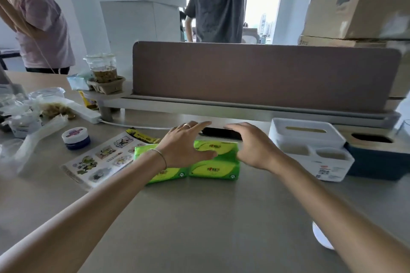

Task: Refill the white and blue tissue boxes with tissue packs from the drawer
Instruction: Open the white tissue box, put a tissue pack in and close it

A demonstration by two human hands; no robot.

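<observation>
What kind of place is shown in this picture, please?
Most likely a shared office: a desk with a fabric divider panel, stacked cardboard boxes behind it, and a power strip among drink cups.

Office workspace: shared desk (pixel 199 217) with brown felt divider screen (pixel 266 75), white power strip (pixel 85 111), stacked cardboard cartons (pixel 359 4), takeaway drink cup (pixel 102 67), people standing beyond.

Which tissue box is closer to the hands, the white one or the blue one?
The white tissue box. It sits right beside the right hand, while the blue tissue box stands farther right, behind the white one.
</observation>
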